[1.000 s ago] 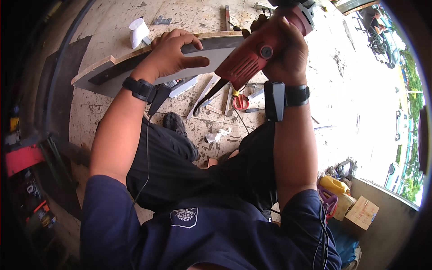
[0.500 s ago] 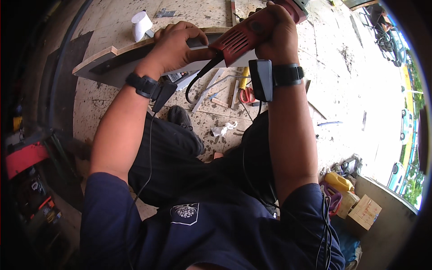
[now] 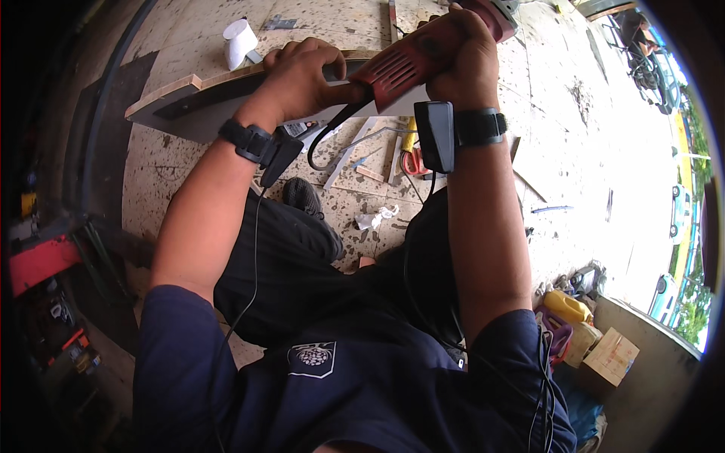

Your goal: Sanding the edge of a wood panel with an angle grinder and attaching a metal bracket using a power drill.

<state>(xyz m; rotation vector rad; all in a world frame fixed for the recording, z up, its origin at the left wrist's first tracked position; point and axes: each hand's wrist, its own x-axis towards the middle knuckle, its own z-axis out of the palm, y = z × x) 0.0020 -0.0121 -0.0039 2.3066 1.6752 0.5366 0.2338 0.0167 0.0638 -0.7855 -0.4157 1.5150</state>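
My right hand (image 3: pixel 462 72) grips a red angle grinder (image 3: pixel 408 60), its head at the upper right and black cord hanging down. My left hand (image 3: pixel 306 79) rests at the top edge of a curved board (image 3: pixel 189 109) with plywood rim, grey face and dark strip. Its fingers are bent but apart from the thumb, which reaches to the grinder's rear, touching or very close. Below the board lie thin strips (image 3: pixel 349 151), red-handled scissors (image 3: pixel 411 161) and a crumpled white scrap (image 3: pixel 375 217) near my shoe.
Beyond the board stands a white cylinder (image 3: pixel 240 45) beside a flat metal piece (image 3: pixel 281 23). Jugs (image 3: pixel 566 306) and a cardboard box (image 3: pixel 612 357) sit by a low wall at right. A red-and-black rack (image 3: pixel 41 268) is at left, cars (image 3: pixel 678 211) outside at right.
The grinder has lowered and shifted slightly left with my right hand, bringing its rear to my left thumb. My left hand has moved slightly right along the board.
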